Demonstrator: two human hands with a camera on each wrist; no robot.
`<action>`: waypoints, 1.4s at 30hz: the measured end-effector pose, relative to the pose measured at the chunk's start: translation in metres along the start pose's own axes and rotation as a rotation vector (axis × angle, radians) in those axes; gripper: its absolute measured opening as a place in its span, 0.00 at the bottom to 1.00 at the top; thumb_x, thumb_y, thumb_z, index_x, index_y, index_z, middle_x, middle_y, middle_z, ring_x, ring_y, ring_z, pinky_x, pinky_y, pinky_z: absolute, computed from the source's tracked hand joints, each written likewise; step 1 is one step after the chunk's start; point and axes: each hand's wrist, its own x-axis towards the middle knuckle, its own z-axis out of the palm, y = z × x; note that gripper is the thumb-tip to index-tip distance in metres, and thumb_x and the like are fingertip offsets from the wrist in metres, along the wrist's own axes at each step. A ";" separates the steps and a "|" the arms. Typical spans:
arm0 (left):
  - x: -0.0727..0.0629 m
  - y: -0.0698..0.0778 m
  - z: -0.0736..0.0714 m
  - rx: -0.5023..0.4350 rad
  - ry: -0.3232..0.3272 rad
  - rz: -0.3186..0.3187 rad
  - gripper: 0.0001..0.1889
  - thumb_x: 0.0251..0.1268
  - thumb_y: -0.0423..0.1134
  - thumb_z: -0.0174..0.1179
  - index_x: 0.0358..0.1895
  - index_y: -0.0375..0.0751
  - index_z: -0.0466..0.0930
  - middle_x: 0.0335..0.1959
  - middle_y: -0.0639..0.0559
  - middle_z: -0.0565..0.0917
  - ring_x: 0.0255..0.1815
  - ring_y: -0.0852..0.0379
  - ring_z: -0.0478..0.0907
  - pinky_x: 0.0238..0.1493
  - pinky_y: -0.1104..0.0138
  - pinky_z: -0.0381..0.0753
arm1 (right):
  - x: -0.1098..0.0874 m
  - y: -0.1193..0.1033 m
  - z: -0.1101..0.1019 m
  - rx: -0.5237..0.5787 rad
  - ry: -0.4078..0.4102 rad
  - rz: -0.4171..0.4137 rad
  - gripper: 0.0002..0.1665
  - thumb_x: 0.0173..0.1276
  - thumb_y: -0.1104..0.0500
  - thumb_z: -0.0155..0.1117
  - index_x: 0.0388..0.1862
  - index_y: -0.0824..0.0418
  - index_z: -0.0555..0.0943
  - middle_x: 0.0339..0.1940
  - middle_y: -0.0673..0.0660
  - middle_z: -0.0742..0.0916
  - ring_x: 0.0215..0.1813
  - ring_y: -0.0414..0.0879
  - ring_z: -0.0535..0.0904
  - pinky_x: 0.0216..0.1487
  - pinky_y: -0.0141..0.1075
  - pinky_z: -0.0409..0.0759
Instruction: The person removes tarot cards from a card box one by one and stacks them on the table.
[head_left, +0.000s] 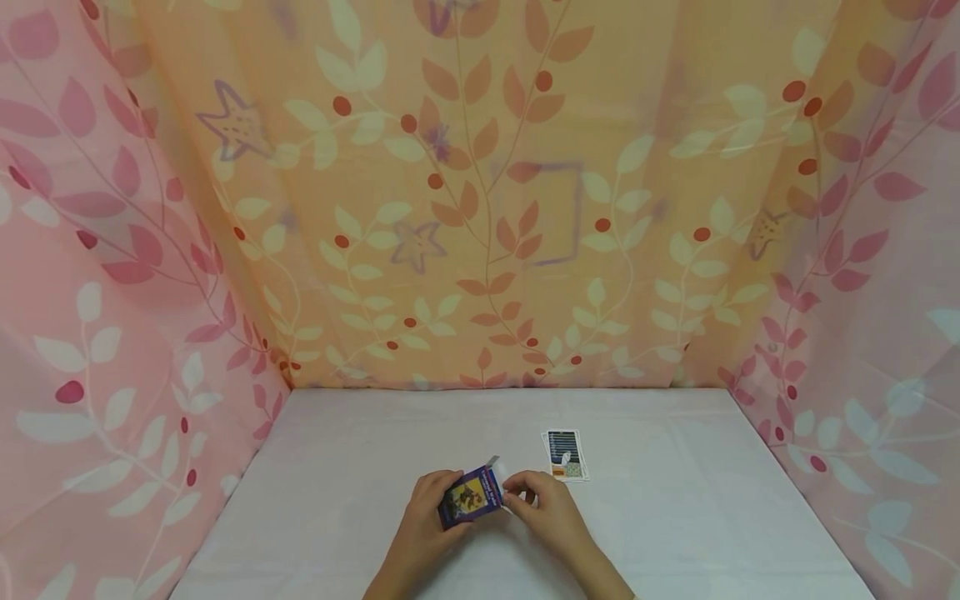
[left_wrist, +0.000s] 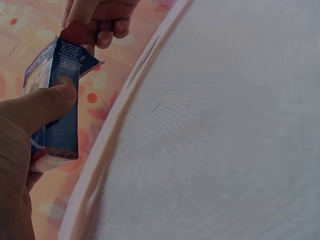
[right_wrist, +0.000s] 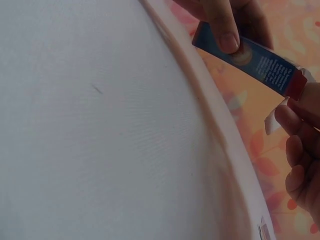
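Observation:
My left hand (head_left: 429, 515) grips a small dark blue card box (head_left: 471, 497) with a yellow picture on its front, held tilted over the white table. Its thumb lies along the box's narrow side in the left wrist view. The box's end toward the right is open, with a red flap (right_wrist: 296, 85) and a pale side flap (right_wrist: 272, 121) sticking out. At that end my right hand (head_left: 551, 510) pinches with thumb and forefinger, the other fingers curled; in the left wrist view its forefinger overlaps the opening. What lies inside the box is hidden.
A small stack of picture cards (head_left: 566, 454) lies on the white tabletop (head_left: 360, 442), just beyond my right hand. Leaf-patterned curtains (head_left: 480, 250) hang at the back and on both sides of the table.

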 end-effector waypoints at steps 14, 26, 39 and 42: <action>0.000 0.003 0.000 0.024 -0.034 0.012 0.43 0.42 0.44 0.84 0.68 0.49 0.76 0.61 0.60 0.77 0.64 0.59 0.73 0.67 0.56 0.77 | 0.000 -0.001 0.001 -0.016 0.003 0.085 0.06 0.63 0.51 0.77 0.37 0.47 0.87 0.27 0.37 0.84 0.27 0.33 0.72 0.28 0.28 0.73; -0.001 0.002 0.000 0.039 -0.039 -0.001 0.44 0.42 0.45 0.84 0.68 0.49 0.76 0.62 0.59 0.77 0.65 0.58 0.72 0.68 0.55 0.76 | 0.001 0.000 0.001 -0.004 0.017 0.078 0.05 0.64 0.54 0.75 0.38 0.50 0.87 0.28 0.39 0.86 0.27 0.33 0.73 0.27 0.28 0.74; -0.001 0.001 0.000 0.021 -0.008 0.007 0.43 0.41 0.44 0.84 0.67 0.50 0.76 0.61 0.60 0.77 0.64 0.59 0.73 0.67 0.57 0.77 | 0.000 0.000 -0.002 0.001 0.056 0.063 0.05 0.63 0.56 0.76 0.36 0.49 0.87 0.26 0.39 0.85 0.26 0.33 0.73 0.27 0.28 0.73; -0.001 0.000 0.001 0.025 -0.003 0.007 0.43 0.40 0.44 0.85 0.67 0.51 0.76 0.61 0.60 0.77 0.64 0.59 0.73 0.67 0.57 0.77 | 0.001 -0.002 -0.003 -0.002 0.049 0.077 0.05 0.64 0.56 0.75 0.37 0.48 0.87 0.26 0.38 0.85 0.27 0.33 0.73 0.27 0.28 0.74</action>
